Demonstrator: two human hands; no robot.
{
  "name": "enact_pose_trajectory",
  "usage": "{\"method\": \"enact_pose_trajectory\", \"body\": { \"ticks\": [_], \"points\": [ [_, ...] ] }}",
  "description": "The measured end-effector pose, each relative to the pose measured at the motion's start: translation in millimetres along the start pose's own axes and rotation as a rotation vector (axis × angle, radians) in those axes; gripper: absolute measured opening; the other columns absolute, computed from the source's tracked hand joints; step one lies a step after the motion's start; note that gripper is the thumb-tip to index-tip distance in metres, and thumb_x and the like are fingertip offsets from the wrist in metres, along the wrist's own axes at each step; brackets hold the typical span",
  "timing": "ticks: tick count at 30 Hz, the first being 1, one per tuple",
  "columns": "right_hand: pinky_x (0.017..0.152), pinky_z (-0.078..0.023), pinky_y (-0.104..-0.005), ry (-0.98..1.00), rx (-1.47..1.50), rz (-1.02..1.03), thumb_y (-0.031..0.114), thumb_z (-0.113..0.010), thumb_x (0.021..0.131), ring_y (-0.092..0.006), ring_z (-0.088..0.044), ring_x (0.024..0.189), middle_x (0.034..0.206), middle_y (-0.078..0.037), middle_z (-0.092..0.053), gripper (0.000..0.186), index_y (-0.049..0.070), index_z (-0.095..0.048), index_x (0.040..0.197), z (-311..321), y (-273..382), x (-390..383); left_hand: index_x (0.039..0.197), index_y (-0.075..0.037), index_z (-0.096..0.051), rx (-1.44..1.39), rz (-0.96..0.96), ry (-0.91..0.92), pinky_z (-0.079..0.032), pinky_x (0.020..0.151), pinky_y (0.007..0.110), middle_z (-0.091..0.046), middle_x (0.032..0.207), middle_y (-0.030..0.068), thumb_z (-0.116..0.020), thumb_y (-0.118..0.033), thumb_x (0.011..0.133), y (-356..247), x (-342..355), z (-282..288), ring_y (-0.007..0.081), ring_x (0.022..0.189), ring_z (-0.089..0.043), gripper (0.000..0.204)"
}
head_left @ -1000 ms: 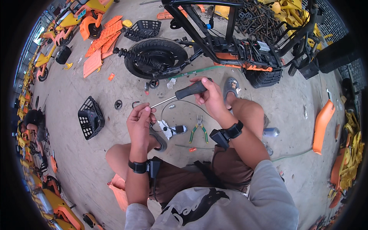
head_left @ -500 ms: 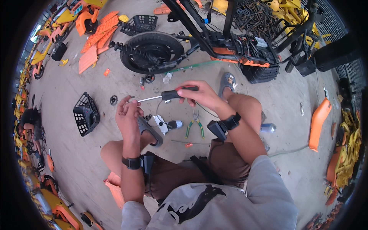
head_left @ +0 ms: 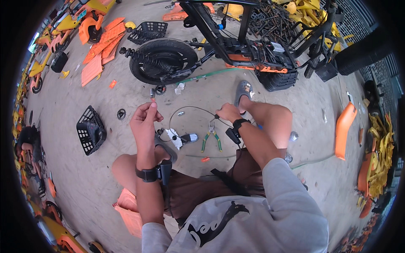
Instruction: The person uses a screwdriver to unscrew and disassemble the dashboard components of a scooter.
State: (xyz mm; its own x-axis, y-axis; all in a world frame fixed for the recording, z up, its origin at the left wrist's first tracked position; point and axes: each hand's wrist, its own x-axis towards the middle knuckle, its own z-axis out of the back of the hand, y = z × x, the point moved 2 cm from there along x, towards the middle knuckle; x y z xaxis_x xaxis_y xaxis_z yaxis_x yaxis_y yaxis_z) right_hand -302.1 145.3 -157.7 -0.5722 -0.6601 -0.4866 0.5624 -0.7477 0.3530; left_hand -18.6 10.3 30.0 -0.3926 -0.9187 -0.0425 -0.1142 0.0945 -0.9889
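Note:
My left hand [head_left: 144,120] is raised, thumb and fingertips pinched together; anything between them is too small to name. My right hand [head_left: 228,112] has curled fingers near a small dark piece [head_left: 217,116], which I cannot make out. A thin looped cable [head_left: 190,107] runs below and between my hands. Green-and-yellow pliers [head_left: 216,139] lie spread on the floor, beside a black-and-silver object [head_left: 190,138] on white paper [head_left: 174,139]. A small sprocket [head_left: 121,114] lies to the left. The screwdriver's shaft is out of sight.
A stripped scooter frame [head_left: 211,38] with its rear wheel [head_left: 163,63] stands ahead. A black basket [head_left: 90,130] is at left, an orange panel [head_left: 345,130] at right. Yellow parts [head_left: 376,156] and scooters [head_left: 90,17] line the sides. Another person [head_left: 29,141] works at far left.
The screwdriver that spanned both hands no longer shows between them. My right hand has dropped lower, fingers curled; my left hand stays raised and has shifted slightly.

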Motion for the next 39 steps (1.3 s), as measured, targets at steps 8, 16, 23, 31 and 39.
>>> {"method": "enact_pose_trajectory", "body": {
  "ticks": [8,16,23,31,39],
  "points": [
    [0.086,-0.053,-0.0439,-0.102,0.045,-0.257,0.044,-0.062,0.078,-0.0361,-0.066,0.099,0.103,-0.020,-0.070,0.044,0.006,-0.073,0.097,-65.4,-15.7,-22.5,0.093,0.001,-0.063,-0.077,0.015,-0.034,-0.045,0.058,0.024,-0.060,0.069,0.0042,-0.066,-0.016,0.092,-2.2,-6.0,11.7,0.0119,0.061,-0.057,0.018],
    [0.090,-0.051,-0.0431,-0.020,0.036,-0.228,0.038,-0.063,0.078,-0.0357,-0.065,0.104,0.108,-0.022,-0.068,0.043,0.004,-0.070,0.102,-64.4,3.1,-14.1,0.095,-0.002,-0.061,-0.007,0.440,-0.165,-0.049,0.058,0.027,-0.059,0.072,0.0044,-0.061,-0.017,0.093,80.3,28.4,35.1,0.0131,0.061,-0.057,0.015],
    [0.092,-0.051,-0.0407,0.029,-0.041,-0.201,0.032,-0.065,0.075,-0.0337,-0.064,0.107,0.110,-0.017,-0.069,0.037,0.013,-0.073,0.106,-67.8,-12.2,0.0,0.090,0.001,-0.060,-0.100,0.199,-0.099,-0.044,0.047,0.028,-0.057,0.064,0.0040,-0.059,-0.012,0.090,86.8,116.6,-68.0,0.0135,0.050,-0.053,0.014],
    [0.090,-0.052,-0.0404,-0.038,0.006,-0.230,0.030,-0.066,0.074,-0.0320,-0.066,0.103,0.106,-0.012,-0.071,0.036,0.019,-0.074,0.107,-77.5,-4.4,-1.9,0.122,-0.005,-0.052,0.900,0.531,-0.487,-0.045,0.094,0.046,-0.055,0.119,0.0222,-0.064,-0.015,0.079,314.8,-6.5,3.7,0.0385,0.112,-0.054,0.046],
    [0.085,-0.054,-0.0376,-0.078,0.065,-0.214,0.032,-0.069,0.072,-0.0300,-0.069,0.092,0.095,-0.011,-0.073,0.034,0.014,-0.076,0.100,-69.9,0.4,-2.9,0.142,-0.013,-0.039,1.051,0.735,-0.356,-0.046,0.094,0.046,-0.050,0.128,0.0222,-0.075,-0.025,0.076,362.4,-50.1,48.4,0.0401,0.114,-0.053,0.076]
  ]
}}
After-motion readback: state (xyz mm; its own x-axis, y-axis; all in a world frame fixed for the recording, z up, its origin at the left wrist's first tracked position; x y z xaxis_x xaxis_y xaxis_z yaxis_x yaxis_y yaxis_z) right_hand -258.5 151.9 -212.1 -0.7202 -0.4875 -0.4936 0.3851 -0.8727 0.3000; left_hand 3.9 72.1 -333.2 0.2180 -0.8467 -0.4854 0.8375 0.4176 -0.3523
